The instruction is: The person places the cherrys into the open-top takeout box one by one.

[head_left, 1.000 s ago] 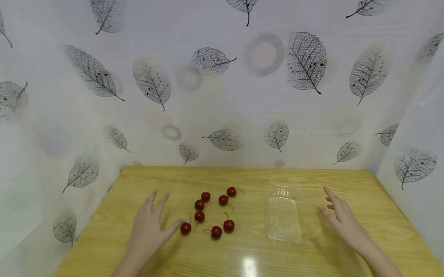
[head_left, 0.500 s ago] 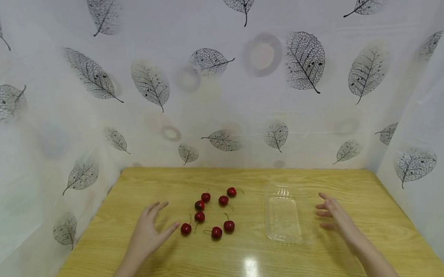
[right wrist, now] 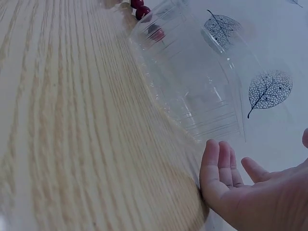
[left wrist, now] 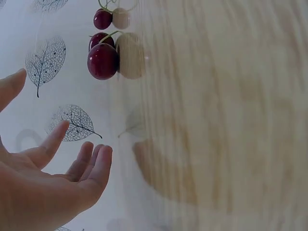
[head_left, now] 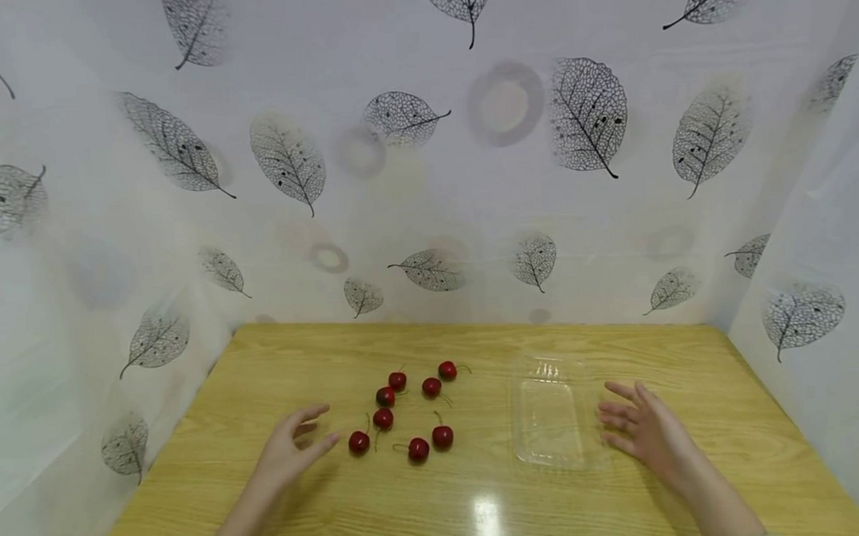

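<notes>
Several red cherries (head_left: 408,409) with stems lie scattered on the middle of the wooden table (head_left: 339,512). My left hand (head_left: 293,444) hovers just left of the nearest cherry (head_left: 359,442), fingers relaxed and holding nothing. In the left wrist view that cherry (left wrist: 102,61) shows beyond the open left hand (left wrist: 53,178). A clear plastic tray (head_left: 553,411) sits empty to the right of the cherries. My right hand (head_left: 641,431) is beside the tray's right edge, fingers spread, holding nothing. The right wrist view shows the tray (right wrist: 192,82) just ahead of the right hand's fingers (right wrist: 219,166).
White sheets printed with grey leaves (head_left: 425,156) wall in the table at the back and on both sides. A bright glare spot (head_left: 483,513) lies on the table's near middle.
Both hands have drawn back toward me and lowered. The left hand's fingers have relaxed near the closest cherry; the right hand has shifted left, closer to the tray.
</notes>
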A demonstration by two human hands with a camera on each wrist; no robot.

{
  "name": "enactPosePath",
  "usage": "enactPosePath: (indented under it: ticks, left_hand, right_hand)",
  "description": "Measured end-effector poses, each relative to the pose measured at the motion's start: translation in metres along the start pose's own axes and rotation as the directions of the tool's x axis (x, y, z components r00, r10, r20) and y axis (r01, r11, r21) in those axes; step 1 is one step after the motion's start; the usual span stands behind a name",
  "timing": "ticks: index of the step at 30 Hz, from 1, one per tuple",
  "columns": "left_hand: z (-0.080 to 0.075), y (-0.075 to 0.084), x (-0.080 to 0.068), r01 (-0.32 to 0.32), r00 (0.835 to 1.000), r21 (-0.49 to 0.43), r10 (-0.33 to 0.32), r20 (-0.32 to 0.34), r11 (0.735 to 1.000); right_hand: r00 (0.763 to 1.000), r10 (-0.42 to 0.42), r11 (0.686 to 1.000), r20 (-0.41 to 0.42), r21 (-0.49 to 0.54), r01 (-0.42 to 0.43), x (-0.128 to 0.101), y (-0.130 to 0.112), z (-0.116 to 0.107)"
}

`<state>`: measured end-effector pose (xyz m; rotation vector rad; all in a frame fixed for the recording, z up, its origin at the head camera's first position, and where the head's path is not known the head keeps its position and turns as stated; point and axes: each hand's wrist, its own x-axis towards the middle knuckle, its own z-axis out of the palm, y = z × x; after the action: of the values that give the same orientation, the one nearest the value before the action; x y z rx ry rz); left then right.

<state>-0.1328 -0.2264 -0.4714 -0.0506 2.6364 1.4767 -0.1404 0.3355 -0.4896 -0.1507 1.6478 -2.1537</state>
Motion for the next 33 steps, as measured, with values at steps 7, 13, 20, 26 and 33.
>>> enactPosePath:
  ticks: [7,13,20,26,33]
  left_hand:
    - [0.000,-0.007,-0.001,0.099,0.994,-0.136,-0.092,0.059,0.986]
    - [0.003,-0.010,0.002,0.111,0.991,-0.158,-0.096,0.097,0.981]
    - [0.008,-0.009,0.005,0.086,0.992,-0.138,-0.072,0.104,0.987]
    - [0.011,-0.011,0.008,0.066,0.993,-0.092,-0.057,0.107,0.994]
    - [0.018,-0.009,0.011,0.075,0.995,-0.030,-0.072,0.074,0.997]
  right_hand:
    - [0.997,0.026,0.996,0.079,0.082,-0.032,0.007,0.003,0.000]
    - [0.989,0.121,0.991,-0.085,-0.045,-0.125,0.016,0.007,0.004]
    - [0.974,0.140,0.981,-0.179,-0.105,-0.160,0.025,0.010,0.014]
    - [0.982,0.120,0.982,-0.148,-0.127,-0.140,0.029,0.009,0.017]
    - [0.986,0.117,0.985,-0.119,-0.110,-0.130,0.031,0.010,0.015]
